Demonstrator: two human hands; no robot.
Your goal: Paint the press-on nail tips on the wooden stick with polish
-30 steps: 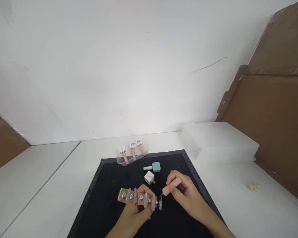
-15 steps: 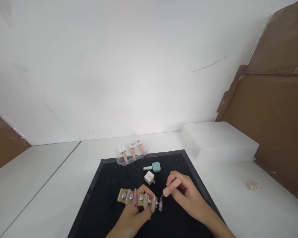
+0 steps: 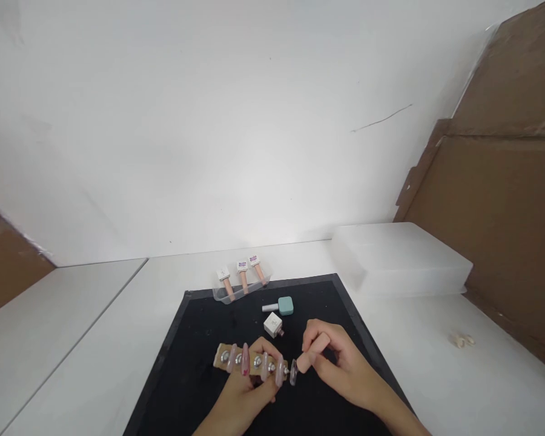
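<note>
Since half a second earlier, the right hand (image 3: pixel 333 363) had slid its pink brush cap (image 3: pixel 309 353) a bit left, so the brush end sat right at the clear nail tip (image 3: pixel 293 372) on the end of the strip.

Only one view, from the head camera. That hand was pinching the smooth, rounded cap between thumb and fingers. The left hand (image 3: pixel 249 387) was closed around a tan holder strip (image 3: pixel 249 360), steadying it on the matte black mat (image 3: pixel 200 339). I counted five long glossy nail tips on it, with little silver studs between them.

Past the hands: one white cube bottle (image 3: pixel 273 325), one teal bottle (image 3: pixel 281 306) lying on its side, and three pink-handled bottles in a clear tray (image 3: pixel 241 288). One frosted plastic box (image 3: pixel 399 257) sat off to the right.
</note>
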